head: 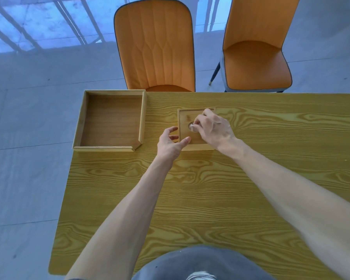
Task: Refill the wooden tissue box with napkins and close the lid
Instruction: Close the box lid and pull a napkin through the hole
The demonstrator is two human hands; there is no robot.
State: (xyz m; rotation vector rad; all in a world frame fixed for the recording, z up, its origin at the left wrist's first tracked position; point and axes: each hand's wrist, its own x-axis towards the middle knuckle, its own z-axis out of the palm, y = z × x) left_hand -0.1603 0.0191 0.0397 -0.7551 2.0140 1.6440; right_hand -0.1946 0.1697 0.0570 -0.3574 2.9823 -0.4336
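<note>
A small square wooden tissue box [187, 118] stands on the table's far middle, its lid on top with a round hole in it. My right hand [212, 127] lies over the lid, fingertips pinched at the hole on something pale that I cannot make out. My left hand [171, 143] cups the box's near left corner, thumb along the front edge and fingers by the left side. No loose napkins show anywhere.
An empty open wooden tray [111, 120] sits at the table's far left corner, with a gap at its near right corner. The yellow wood-grain table [210, 188] ends just left of the tray. Two orange chairs [156, 47] stand behind the far edge.
</note>
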